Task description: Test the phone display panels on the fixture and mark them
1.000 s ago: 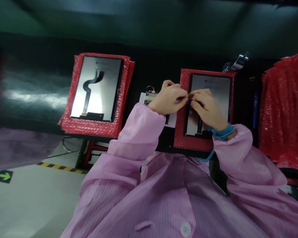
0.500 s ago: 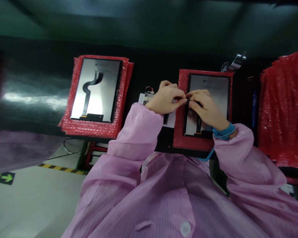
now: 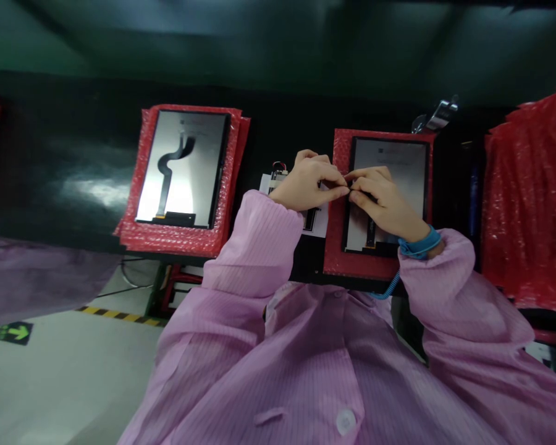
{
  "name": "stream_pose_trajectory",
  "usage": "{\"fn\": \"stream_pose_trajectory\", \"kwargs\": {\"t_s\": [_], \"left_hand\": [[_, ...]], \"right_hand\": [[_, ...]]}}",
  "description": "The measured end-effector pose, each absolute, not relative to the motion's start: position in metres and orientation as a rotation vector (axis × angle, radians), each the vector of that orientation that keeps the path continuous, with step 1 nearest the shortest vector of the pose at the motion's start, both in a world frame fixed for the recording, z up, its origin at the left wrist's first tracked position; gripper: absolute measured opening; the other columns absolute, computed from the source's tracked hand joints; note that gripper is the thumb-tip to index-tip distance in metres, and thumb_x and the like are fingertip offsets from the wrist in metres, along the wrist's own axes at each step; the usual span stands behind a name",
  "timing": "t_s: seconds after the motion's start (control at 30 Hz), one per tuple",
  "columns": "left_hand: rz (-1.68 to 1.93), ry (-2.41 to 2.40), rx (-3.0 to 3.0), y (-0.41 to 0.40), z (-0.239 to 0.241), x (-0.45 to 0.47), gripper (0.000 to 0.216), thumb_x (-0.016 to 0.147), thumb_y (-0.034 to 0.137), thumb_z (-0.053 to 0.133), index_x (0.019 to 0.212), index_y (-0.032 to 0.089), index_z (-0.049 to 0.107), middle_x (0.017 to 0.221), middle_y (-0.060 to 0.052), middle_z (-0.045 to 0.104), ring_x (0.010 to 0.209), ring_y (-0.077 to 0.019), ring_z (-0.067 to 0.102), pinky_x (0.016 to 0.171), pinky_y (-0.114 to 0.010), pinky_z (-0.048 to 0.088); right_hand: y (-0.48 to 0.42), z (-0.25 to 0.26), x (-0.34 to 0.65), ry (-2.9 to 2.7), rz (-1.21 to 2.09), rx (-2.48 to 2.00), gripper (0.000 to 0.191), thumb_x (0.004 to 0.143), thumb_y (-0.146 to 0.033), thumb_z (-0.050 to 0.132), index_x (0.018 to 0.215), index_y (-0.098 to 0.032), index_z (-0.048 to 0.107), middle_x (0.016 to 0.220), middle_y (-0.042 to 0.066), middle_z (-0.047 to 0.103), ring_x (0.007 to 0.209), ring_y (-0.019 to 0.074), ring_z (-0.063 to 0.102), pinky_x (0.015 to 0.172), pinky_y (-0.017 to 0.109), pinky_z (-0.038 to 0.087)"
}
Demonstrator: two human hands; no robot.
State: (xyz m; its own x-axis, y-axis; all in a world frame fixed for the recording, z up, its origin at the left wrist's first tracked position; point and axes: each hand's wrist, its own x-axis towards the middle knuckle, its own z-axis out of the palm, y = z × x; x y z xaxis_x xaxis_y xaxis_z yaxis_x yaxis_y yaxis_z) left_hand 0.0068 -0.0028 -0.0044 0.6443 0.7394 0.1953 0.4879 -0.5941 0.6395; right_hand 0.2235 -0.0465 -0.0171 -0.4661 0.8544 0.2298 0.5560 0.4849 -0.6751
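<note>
My left hand [image 3: 312, 182] and my right hand [image 3: 383, 201] meet fingertip to fingertip over the left edge of a display panel [image 3: 410, 170]. Both are closed in a pinch on the dark flex ribbon cable [image 3: 371, 232], which rises from the panel's lower edge; fingers hide its end. The panel lies on a red bubble-wrap bag [image 3: 340, 262]. Partly under my left hand and wrist is a white sheet [image 3: 321, 224] with a small circuit board [image 3: 278, 175] and thin wires. A blue wrist strap [image 3: 419, 245] with a coiled cord circles my right wrist.
On the left, a second display panel [image 3: 192, 164] with a curved ribbon cable rests on stacked red bubble-wrap bags [image 3: 176, 241]. More red bags [image 3: 530, 210] pile up at right. A metal object [image 3: 443, 115] sits behind the right panel. Another person's sleeve [image 3: 41, 281] reaches in from the left.
My fingertips have drawn slightly closer together, and less of the dark cable shows between them. The view has shifted slightly; the panels stay in place.
</note>
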Motion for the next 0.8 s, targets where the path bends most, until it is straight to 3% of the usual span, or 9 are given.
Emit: {"fn": "stream_pose_trajectory", "kwargs": {"t_s": [0.33,0.53,0.67,0.8], "left_hand": [[0.655,0.987,2.343,-0.006,-0.007,0.014,0.014,0.089,0.033,0.066,0.083,0.021,0.071,0.082,0.002,0.072,0.098,-0.0211,0.067,0.118,-0.052,0.028],[1.012,1.270,2.349,-0.015,-0.002,0.007,0.022,0.100,0.040,0.055,0.105,0.023,0.069,0.118,-0.007,0.070,0.121,-0.0276,0.059,0.113,-0.049,0.038],[1.327,1.687,2.238,-0.067,-0.014,-0.003,0.022,0.104,0.031,0.043,0.107,0.023,0.063,0.119,-0.010,0.065,0.119,-0.0272,0.058,0.110,-0.050,0.043],[1.095,1.789,2.347,-0.126,-0.044,-0.003,0.028,0.101,0.030,0.052,0.123,0.016,0.063,0.137,-0.021,0.054,0.131,-0.0347,0.051,0.112,-0.056,0.044]], "right_hand": [[-0.048,-0.014,0.223,-2.165,0.707,-1.121,0.032,0.103,-0.046,0.048,0.087,-0.022,0.062,0.120,0.008,0.070,0.117,0.0267,0.057,0.106,0.049,0.043],[-0.053,-0.013,0.221,-1.908,0.715,-1.205,0.055,0.107,-0.062,0.025,0.110,-0.025,0.066,0.111,0.006,0.069,0.111,0.0227,0.060,0.105,0.046,0.046],[-0.051,-0.016,0.226,-1.735,0.611,-1.265,0.055,0.106,-0.064,0.027,0.111,-0.027,0.067,0.111,0.005,0.070,0.109,0.0228,0.061,0.105,0.047,0.046],[-0.047,-0.017,0.230,-1.644,0.531,-1.299,0.055,0.106,-0.063,0.028,0.104,-0.026,0.069,0.109,0.006,0.071,0.105,0.0228,0.063,0.102,0.048,0.048]]}}
